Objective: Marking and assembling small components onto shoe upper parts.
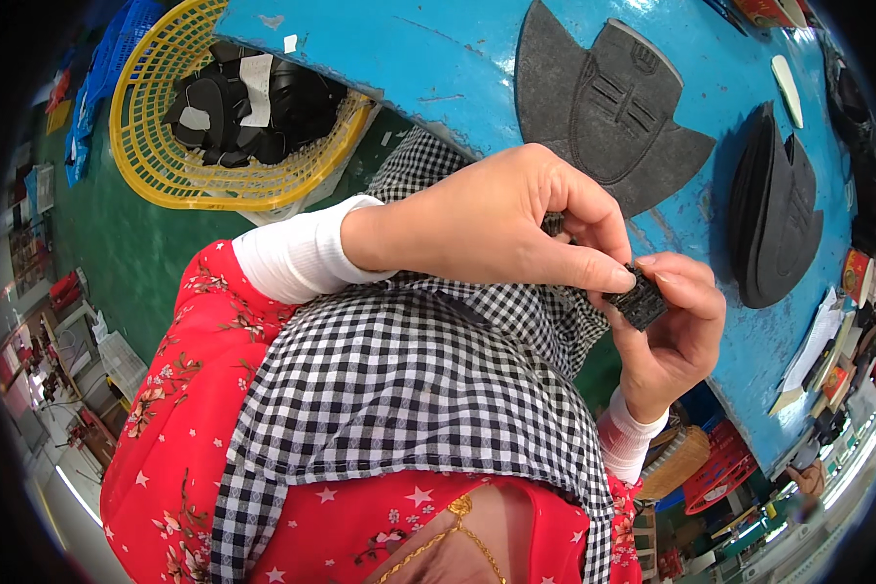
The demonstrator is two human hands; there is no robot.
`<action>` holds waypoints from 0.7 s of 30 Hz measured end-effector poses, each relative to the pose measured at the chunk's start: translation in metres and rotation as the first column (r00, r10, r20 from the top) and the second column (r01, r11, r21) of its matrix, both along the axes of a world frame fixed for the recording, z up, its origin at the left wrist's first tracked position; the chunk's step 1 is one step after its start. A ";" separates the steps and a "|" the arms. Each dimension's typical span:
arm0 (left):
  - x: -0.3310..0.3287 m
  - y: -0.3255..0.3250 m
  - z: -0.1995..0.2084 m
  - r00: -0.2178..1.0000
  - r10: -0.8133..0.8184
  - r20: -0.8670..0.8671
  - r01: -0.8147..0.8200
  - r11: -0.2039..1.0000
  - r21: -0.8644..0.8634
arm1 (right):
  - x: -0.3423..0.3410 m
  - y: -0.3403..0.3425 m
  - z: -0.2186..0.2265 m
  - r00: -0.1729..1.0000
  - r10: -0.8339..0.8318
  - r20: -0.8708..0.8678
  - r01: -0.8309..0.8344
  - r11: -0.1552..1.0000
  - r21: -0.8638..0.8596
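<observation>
A small black piece with a rough, patterned surface (642, 304) is pinched between my hands, over the near edge of a blue table (438, 73). My left hand (540, 219) grips it with thumb and forefinger, its other fingers curled and partly hidden. My right hand (679, 316) closes on its right side with thumb and fingertips. What exactly the piece is I cannot make out. Beyond my hands, dark grey flat cut pieces with stitched lines (608, 117) lie on the table. To the right rests a stack of similar dark pieces (774, 219).
At the far left stands a yellow mesh basket (131, 117) holding black pieces and paper slips. A white flat tool (786, 91) lies at the table's far right. Papers and small boxes (827, 341) crowd the right edge. A red basket (720, 472) sits below the table.
</observation>
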State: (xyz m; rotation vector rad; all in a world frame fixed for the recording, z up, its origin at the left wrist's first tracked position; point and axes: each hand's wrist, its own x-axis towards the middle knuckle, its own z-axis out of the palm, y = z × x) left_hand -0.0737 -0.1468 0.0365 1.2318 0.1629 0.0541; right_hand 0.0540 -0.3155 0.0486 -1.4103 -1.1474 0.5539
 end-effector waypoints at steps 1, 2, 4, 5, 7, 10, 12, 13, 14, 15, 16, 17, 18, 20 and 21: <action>0.000 -0.001 -0.002 1.000 0.002 0.011 -0.001 0.999 -0.050 | 0.000 -0.001 0.000 1.000 -0.011 -0.022 0.011 1.000 -0.001; 0.000 -0.002 -0.003 1.000 0.004 0.022 -0.002 0.995 -0.099 | 0.000 -0.002 -0.001 1.000 -0.011 -0.024 0.011 1.000 -0.001; 0.001 0.000 -0.005 1.000 -0.015 0.020 0.018 0.990 -0.138 | 0.000 -0.002 -0.002 0.999 -0.012 -0.047 0.013 1.000 0.006; 0.001 0.001 -0.005 0.999 -0.033 0.020 0.036 0.985 -0.171 | -0.001 -0.002 -0.002 0.999 -0.013 -0.047 0.014 1.000 0.001; 0.001 -0.003 -0.005 0.999 -0.017 0.031 0.024 0.974 -0.226 | -0.005 -0.001 -0.002 0.994 -0.052 -0.100 0.057 0.997 0.053; 0.002 -0.007 -0.003 0.999 0.009 0.035 0.002 0.953 -0.303 | -0.007 -0.003 -0.007 0.975 -0.065 -0.212 0.090 0.990 0.108; 0.001 -0.006 -0.003 0.999 0.019 0.028 -0.009 0.945 -0.326 | -0.007 -0.002 -0.007 0.979 -0.064 -0.195 0.084 0.992 0.092; 0.001 -0.005 -0.004 1.000 0.015 0.020 -0.010 0.972 -0.234 | -0.006 -0.002 -0.007 0.982 -0.065 -0.178 0.080 0.994 0.076; 0.001 -0.003 -0.004 1.000 0.012 0.012 -0.010 0.990 -0.139 | -0.006 -0.002 -0.006 0.982 -0.065 -0.177 0.079 0.994 0.076; 0.001 -0.003 -0.005 1.000 0.012 0.012 -0.010 0.990 -0.139 | -0.006 -0.001 -0.006 0.991 -0.040 -0.126 0.047 0.998 0.052; 0.002 -0.003 -0.005 0.999 0.027 0.023 -0.025 0.996 -0.091 | -0.005 0.000 -0.005 0.997 -0.014 -0.075 0.016 1.000 0.026; 0.002 -0.003 -0.006 0.999 0.041 0.035 -0.039 0.998 -0.044 | -0.005 0.000 -0.007 0.997 -0.013 -0.075 0.015 1.000 0.026; 0.003 -0.005 -0.008 0.998 0.043 0.036 -0.041 0.998 -0.044 | -0.005 0.000 -0.009 0.991 -0.030 -0.127 0.035 0.999 0.034; 0.005 -0.009 -0.013 0.975 0.179 0.134 -0.164 0.979 -0.119 | -0.004 -0.001 -0.011 0.983 -0.044 -0.179 0.052 0.998 0.041; 0.004 -0.007 -0.010 0.975 0.178 0.135 -0.162 0.979 -0.120 | -0.003 -0.003 -0.011 0.940 -0.030 -0.338 0.064 0.994 0.089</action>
